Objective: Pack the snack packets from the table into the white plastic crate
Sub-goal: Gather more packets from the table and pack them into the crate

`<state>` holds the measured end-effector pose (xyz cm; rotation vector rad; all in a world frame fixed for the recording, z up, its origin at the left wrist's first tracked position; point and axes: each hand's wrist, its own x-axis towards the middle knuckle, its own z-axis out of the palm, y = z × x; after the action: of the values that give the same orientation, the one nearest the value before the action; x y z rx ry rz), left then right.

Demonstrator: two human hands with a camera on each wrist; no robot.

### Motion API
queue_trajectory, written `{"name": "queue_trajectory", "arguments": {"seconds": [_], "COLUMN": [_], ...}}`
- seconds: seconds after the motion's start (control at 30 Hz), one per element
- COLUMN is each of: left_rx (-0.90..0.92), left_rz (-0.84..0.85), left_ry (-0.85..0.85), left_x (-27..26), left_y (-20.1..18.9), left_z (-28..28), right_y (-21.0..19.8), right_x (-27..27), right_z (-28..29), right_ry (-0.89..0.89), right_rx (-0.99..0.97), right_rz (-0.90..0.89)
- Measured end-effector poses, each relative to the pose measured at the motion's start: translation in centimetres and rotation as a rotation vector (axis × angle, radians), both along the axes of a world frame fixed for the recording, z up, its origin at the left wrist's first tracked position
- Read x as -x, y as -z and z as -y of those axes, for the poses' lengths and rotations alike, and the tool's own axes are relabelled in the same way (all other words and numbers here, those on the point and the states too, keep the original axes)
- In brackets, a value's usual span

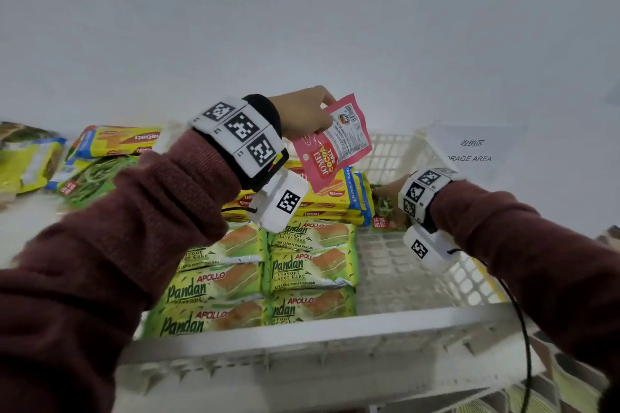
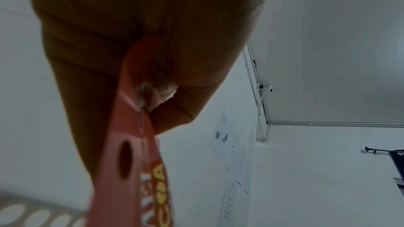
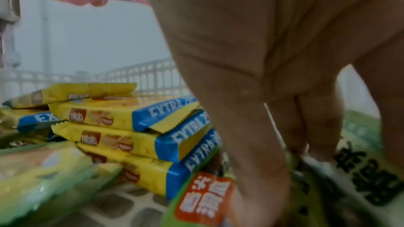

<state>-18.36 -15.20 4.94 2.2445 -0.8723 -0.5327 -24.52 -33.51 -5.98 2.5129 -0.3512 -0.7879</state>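
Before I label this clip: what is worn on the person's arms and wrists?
Both arms wear maroon knit sleeves. Each wrist carries a black band with white square-code marker plates and a white camera block underneath. A black cable trails from the right wrist unit.

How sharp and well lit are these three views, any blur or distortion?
Head view: evenly lit, wide-angle bending of the crate rim, pink packet readable. Left wrist view: dim, left hand dark and soft against the bright wall. Right wrist view: right hand and green packet blurred, yellow packets clearer.

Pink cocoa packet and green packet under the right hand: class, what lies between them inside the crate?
In the head view, the stacked yellow-and-blue wafer packets lie between the pink packet and the green packet.
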Motion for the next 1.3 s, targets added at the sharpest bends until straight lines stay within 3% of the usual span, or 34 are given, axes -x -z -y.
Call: {"name": "queue_trajectory", "arguments": {"seconds": [0.2,0.4,0.53,0.73,0.77,0.87,0.93,1.0,1.13,1.3], "left_rx": [-0.048,-0.101,-0.222,-0.518,-0.547,-0.544,-0.545,-0.586,-0.856,-0.888], "left_rz": [0.016,0.205,0.398,0.549,0.49,0.086,-0.01,0.041,0.342,0.569], "left_ry": [0.095,0.175,0.269,0.573,0.638,0.714,0.681,0.638,0.661,0.593], "left_x": [1.3,3.7,6.9,12.9,13.5,13.8,13.0,11.8,11.7,14.3], "left_y": [0.6,0.8,1.6,3.9,4.6,6.0,6.3,6.7,8.5,11.5], "left_z": [0.5,1.2,2.5,7.5,8.5,10.1,10.0,9.7,8.7,9.3], "right_y": [-2.1,-10.1,-13.3,-9.6,-9.0,-7.9,-7.8,-7.5,-7.2,-7.4], "right_x": [0.5,1.4,3.6,5.8,6.1,6.8,7.2,7.5,7.7,8.0], "right_z": [-0.4,0.2,2.4,4.8,5.0,5.5,5.6,5.7,5.6,5.4], "right_ry": [0.005,0.103,0.228,0.27,0.268,0.287,0.287,0.261,0.223,0.16], "right_rx": [-0.1,-0.266,-0.275,-0.187,-0.187,-0.255,-0.301,-0.342,-0.383,-0.33], "right_rz": [-0.052,0.346,0.367,0.127,0.125,0.172,0.209,0.224,0.228,0.205]}}
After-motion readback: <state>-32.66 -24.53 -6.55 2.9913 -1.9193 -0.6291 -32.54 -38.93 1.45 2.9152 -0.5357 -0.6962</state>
